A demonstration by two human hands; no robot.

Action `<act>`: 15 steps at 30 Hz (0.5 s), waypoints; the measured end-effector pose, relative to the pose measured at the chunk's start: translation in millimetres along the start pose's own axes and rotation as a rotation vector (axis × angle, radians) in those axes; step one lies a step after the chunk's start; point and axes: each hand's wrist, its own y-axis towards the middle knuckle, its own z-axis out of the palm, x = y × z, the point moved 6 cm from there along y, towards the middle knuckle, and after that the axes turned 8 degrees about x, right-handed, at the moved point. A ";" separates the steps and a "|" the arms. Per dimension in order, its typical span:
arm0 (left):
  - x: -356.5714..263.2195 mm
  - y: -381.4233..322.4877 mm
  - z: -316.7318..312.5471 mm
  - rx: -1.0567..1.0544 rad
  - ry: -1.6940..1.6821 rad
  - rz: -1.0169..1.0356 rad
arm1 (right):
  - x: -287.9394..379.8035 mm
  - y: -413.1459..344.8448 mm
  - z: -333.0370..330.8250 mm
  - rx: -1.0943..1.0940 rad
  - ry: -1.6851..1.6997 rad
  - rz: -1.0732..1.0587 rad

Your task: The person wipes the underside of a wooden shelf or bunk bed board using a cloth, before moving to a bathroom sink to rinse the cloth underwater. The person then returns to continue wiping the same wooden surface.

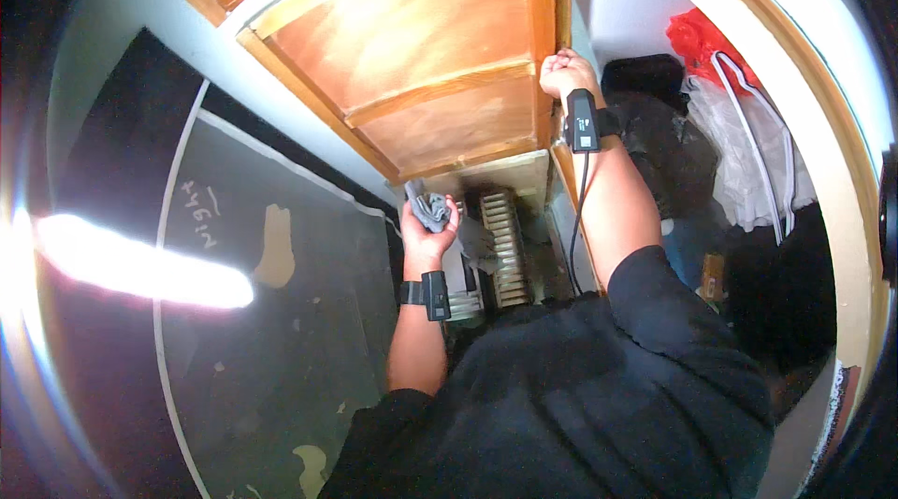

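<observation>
A crumpled grey cloth (429, 211) rests in my left hand (424, 236), with my fingers curled around it. That hand is just below the lower edge of a wooden panel door (449, 103), which has an orange-brown surface and lighter wooden rails. My right hand (570, 74) is raised higher, its fingers curled in against the wooden stile (546, 92) on the panel's right side. Whether those fingers grip the stile or a small item is hidden. Each wrist wears a black strapped device; a cable (581, 218) hangs from the right one.
A dark board (330, 359) with a pale border, chalk-like writing and peeled patches stands on the left. Below the panel is a slatted rack (504, 250). At right are a red plastic bag (705, 43), translucent plastic (729, 148), a bent white tube (751, 134) and a pale frame (828, 169).
</observation>
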 end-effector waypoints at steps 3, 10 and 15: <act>-3.3 -2.4 -2.5 0.001 -0.002 0.012 | -3.4 2.2 -1.2 -0.071 0.011 0.013; -10.8 -19.6 -17.1 -0.039 -0.021 0.085 | -26.6 -49.1 11.1 -0.068 0.034 0.064; -8.2 -14.7 -28.1 -0.040 0.001 0.054 | -11.2 -49.7 8.2 0.124 -0.098 0.060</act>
